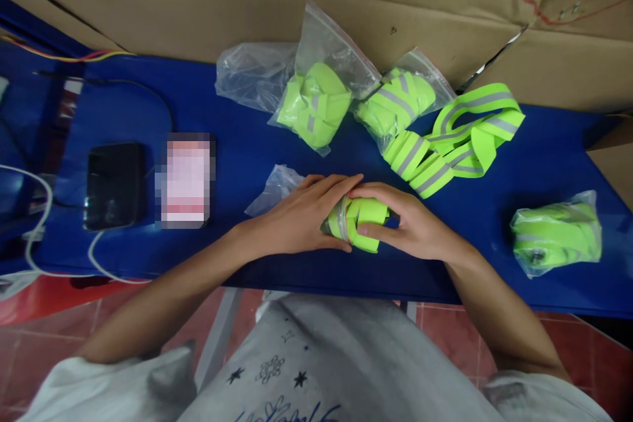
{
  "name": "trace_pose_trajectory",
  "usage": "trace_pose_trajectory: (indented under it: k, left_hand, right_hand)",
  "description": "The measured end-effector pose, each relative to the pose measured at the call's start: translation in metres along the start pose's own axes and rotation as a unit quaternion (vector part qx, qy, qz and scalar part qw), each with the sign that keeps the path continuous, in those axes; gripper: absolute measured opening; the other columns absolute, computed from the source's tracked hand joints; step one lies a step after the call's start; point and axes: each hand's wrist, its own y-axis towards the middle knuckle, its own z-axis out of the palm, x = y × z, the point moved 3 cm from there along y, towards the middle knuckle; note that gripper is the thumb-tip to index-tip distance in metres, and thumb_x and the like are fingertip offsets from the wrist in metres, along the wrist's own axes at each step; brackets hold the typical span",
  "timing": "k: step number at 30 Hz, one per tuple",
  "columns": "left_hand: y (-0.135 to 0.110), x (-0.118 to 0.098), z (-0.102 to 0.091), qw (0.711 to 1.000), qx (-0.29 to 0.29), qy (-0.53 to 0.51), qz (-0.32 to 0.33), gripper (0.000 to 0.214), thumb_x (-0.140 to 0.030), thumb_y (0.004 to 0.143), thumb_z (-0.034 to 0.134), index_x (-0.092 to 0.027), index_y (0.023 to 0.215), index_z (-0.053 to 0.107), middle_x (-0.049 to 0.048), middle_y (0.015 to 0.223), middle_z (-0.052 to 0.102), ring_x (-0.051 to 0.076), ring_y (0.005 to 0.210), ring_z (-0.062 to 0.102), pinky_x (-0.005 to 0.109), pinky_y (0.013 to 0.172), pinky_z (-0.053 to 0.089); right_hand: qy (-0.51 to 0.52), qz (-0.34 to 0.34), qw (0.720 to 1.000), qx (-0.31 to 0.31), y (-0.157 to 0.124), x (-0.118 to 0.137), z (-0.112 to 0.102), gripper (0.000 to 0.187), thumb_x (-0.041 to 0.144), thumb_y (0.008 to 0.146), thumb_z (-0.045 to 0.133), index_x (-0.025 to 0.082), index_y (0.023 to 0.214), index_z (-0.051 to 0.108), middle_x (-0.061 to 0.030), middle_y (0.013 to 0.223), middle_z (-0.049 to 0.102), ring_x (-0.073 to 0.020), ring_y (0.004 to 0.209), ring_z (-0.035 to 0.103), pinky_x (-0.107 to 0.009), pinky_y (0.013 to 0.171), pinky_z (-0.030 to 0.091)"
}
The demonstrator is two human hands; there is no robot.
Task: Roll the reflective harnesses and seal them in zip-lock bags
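Between my two hands, low over the blue table, is a rolled bundle of lime-yellow reflective strap [370,212] with grey stripes. My left hand [309,214] wraps its left end, where a clear zip bag's edge shows around the bundle. Part of that clear plastic bag [277,188] sticks out beyond my left fingers. My right hand [413,221] grips the bundle's right end, thumb in front and fingers behind. Just beyond my right hand, a loose reflective strap [467,138] lies in folded loops. How far the bundle sits inside the bag is hidden by my left hand.
Bagged straps [316,105] and another bagged bundle [398,102] lie at the back against cardboard [198,6]. A further bagged bundle [556,234] is at the right. A black box [113,184], a blurred-out pink-and-white item [185,181] and cables [47,211] occupy the left side.
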Motion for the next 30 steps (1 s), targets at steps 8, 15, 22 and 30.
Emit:
trace_pose_trajectory:
  k: [8,15,22,30]
  left_hand:
    - [0.007,-0.025,-0.002,0.987,-0.04,0.155,0.028,0.119,-0.056,0.081,0.088,-0.012,0.167,0.018,0.0243,0.149,0.059,0.038,0.139,0.058,0.05,0.114,0.045]
    - [0.019,-0.04,-0.003,0.966,-0.052,0.253,0.008,0.105,-0.057,0.088,0.08,-0.01,0.166,0.027,0.0215,0.141,0.065,0.038,0.128,0.063,0.05,0.11,0.046]
    - [0.023,-0.033,-0.016,0.952,-0.194,0.236,-0.014,0.096,-0.068,0.093,0.067,-0.007,0.16,0.036,0.0198,0.126,0.071,0.032,0.109,0.071,0.041,0.09,0.052]
    - [0.024,-0.078,0.006,0.954,-0.114,0.279,0.014,0.079,-0.04,0.101,0.065,-0.018,0.168,0.027,0.0132,0.121,0.07,0.029,0.099,0.066,0.044,0.086,0.048]
  right_hand:
    - [0.181,0.128,0.963,-0.154,0.001,-0.03,0.013,0.059,0.04,0.076,0.089,0.027,0.119,0.051,-0.0038,0.127,0.061,-0.018,0.103,0.064,-0.03,0.083,0.058]
    - [0.166,0.133,0.942,-0.26,0.01,-0.021,0.023,0.059,0.055,0.075,0.087,0.026,0.103,0.044,-0.003,0.11,0.058,-0.0167,0.096,0.061,-0.032,0.085,0.059]
    - [0.144,0.047,0.975,-0.162,-0.002,-0.001,0.003,0.045,0.058,0.1,0.063,0.026,0.131,0.067,-0.0107,0.144,0.057,-0.0246,0.134,0.06,-0.041,0.109,0.059]
    - [0.068,-0.011,0.996,0.055,-0.003,0.003,0.012,0.052,0.069,0.09,0.07,0.02,0.108,0.073,-0.0084,0.105,0.071,-0.0243,0.101,0.068,-0.04,0.089,0.064]
